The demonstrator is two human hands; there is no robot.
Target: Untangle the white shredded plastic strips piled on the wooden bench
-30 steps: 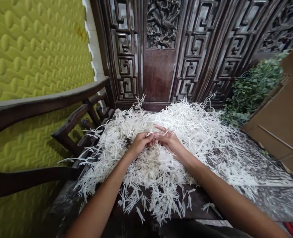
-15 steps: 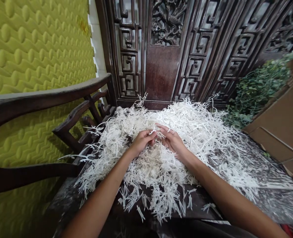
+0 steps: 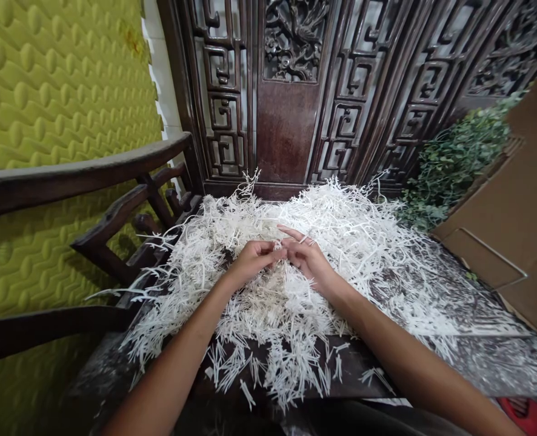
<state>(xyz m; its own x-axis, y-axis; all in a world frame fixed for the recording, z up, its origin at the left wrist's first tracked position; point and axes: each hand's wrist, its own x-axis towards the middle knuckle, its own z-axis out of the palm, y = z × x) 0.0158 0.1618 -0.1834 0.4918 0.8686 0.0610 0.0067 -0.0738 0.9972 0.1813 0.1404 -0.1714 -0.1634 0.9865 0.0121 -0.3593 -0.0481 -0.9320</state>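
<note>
Left hand (image 3: 254, 261) and right hand (image 3: 308, 260) meet at the fingertips, curled inward, both pinching a thin white strand (image 3: 278, 246). Beneath them, a heap of white branching strands (image 3: 268, 315) covers a dark wooden tabletop (image 3: 363, 366), in front of a carved wooden lattice screen (image 3: 286, 121).

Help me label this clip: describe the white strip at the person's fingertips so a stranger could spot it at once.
Start at the carved dark-wood lattice panel, then look down to the heap of shredded white strips below it. Near the heap's middle, the left hand and right hand almost meet. The short strip lies right between their fingertips, unlike its neighbours loose in the heap.
</note>
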